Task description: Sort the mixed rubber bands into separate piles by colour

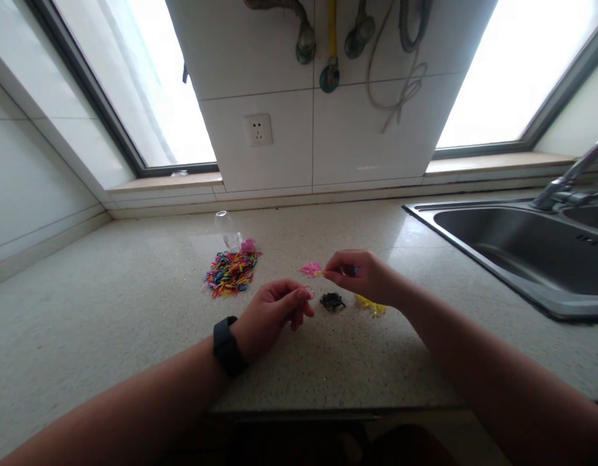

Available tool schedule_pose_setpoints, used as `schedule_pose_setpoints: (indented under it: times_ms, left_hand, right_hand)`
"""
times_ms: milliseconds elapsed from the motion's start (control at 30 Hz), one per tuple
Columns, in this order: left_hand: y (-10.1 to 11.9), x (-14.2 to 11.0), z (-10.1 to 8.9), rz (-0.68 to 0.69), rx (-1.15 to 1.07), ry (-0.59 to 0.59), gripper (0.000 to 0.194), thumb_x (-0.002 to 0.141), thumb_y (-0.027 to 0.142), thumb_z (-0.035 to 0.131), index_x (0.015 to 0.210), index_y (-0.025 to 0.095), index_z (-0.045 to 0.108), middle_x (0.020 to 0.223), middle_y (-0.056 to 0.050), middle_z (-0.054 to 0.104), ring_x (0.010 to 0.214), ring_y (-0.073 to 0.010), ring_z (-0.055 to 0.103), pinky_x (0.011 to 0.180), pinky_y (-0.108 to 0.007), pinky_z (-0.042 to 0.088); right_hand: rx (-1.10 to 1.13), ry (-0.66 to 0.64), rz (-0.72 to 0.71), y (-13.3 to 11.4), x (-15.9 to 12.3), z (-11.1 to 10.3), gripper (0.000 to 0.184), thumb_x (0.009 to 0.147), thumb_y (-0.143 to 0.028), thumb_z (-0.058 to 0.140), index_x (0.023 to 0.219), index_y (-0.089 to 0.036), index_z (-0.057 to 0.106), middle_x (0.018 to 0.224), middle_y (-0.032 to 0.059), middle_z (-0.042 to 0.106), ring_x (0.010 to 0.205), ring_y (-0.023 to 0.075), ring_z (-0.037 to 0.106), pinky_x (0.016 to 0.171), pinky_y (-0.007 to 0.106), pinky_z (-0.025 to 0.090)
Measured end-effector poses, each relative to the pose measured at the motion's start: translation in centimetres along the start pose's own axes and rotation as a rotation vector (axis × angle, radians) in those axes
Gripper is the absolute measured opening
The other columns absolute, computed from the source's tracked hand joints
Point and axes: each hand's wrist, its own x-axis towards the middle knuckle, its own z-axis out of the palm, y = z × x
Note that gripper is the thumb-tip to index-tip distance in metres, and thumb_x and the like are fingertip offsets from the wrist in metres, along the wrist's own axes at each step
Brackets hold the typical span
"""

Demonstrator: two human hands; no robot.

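My left hand (279,305), with a dark watch on its wrist, pinches a small reddish rubber band (309,291) between thumb and forefinger. Thumb and fingers of my right hand (362,273) are closed on a yellow rubber band (319,273), just beside a little pink pile of rubber bands (309,267). A bit of blue shows inside the curl of that hand. Between and below my hands lies a black pile of bands (332,301). A yellow pile (375,307) sits under my right wrist, partly hidden. Further left is a large mixed-colour heap of rubber bands (232,273).
Behind the mixed heap, a clear plastic container (225,228) lies beside a pink round piece (248,244). A steel sink (512,252) with a faucet (565,181) is set into the speckled counter (148,291) at right. A socket (258,129) and pipe ends are on the wall.
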Motion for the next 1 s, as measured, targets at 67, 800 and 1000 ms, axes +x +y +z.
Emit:
schedule_pose_setpoints:
  times_ms: [67, 800, 1000]
  left_hand:
    - [0.01, -0.03, -0.03, -0.001, 0.01, -0.004, 0.026, 0.081, 0.037, 0.074, 0.084, 0.013, 0.066, 0.068, -0.002, 0.068, 0.051, -0.0061, 0.054, 0.047, -0.017, 0.041]
    - [0.49, -0.25, 0.19, -0.003, -0.104, 0.001, 0.037, 0.082, 0.047, 0.07, 0.087, 0.011, 0.073, 0.058, -0.004, 0.066, 0.047, -0.0079, 0.052, 0.045, -0.018, 0.037]
    - [0.45, -0.47, 0.17, 0.018, -0.074, -0.012, 0.036, 0.084, 0.047, 0.066, 0.091, 0.012, 0.074, 0.058, -0.004, 0.065, 0.048, -0.0089, 0.05, 0.047, -0.02, 0.036]
  right_hand:
    - [-0.001, 0.003, -0.003, 0.04, -0.01, -0.04, 0.024, 0.087, -0.038, 0.064, 0.081, -0.015, 0.069, 0.065, -0.0005, 0.055, 0.057, 0.0093, 0.042, 0.054, 0.025, 0.034]
    - [-0.024, 0.006, -0.035, 0.3, -0.13, -0.32, 0.018, 0.087, -0.032, 0.063, 0.082, -0.016, 0.069, 0.066, -0.0008, 0.057, 0.058, 0.0091, 0.044, 0.056, 0.024, 0.035]
    - [-0.008, 0.001, -0.018, 0.3, -0.14, -0.42, 0.019, 0.088, -0.033, 0.063, 0.082, -0.015, 0.068, 0.066, -0.0004, 0.056, 0.059, 0.0093, 0.043, 0.056, 0.025, 0.035]
